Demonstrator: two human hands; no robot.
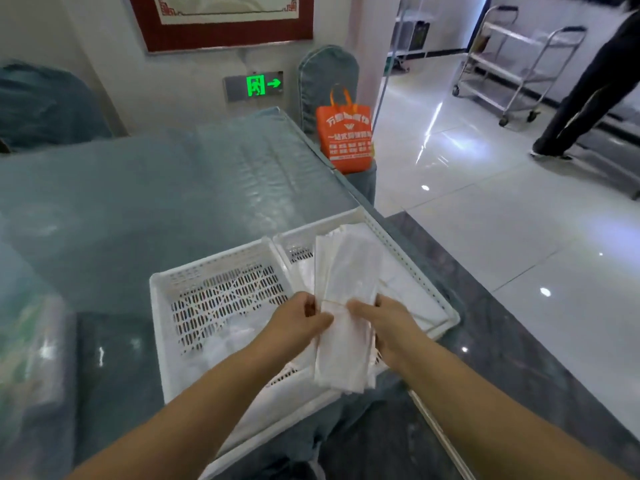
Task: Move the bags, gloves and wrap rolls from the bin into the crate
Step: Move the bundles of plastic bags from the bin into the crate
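A long flat bundle of clear plastic bags (346, 278) is held upright over the containers, with a rubber band around its middle. My left hand (299, 322) grips its left edge and my right hand (382, 323) grips its right edge. Below them sit two white plastic containers side by side. The left one is a perforated crate (162, 306) holding a little white plastic. The right one is a bin (446, 313) lined with more white bags, partly hidden by the bundle.
Both containers rest at the near right corner of a table under a glossy plastic sheet (173, 188). An orange tote bag (344, 136) sits on a covered chair beyond. A person's legs (588, 95) and a steel trolley (519, 64) stand on the tiled floor at right.
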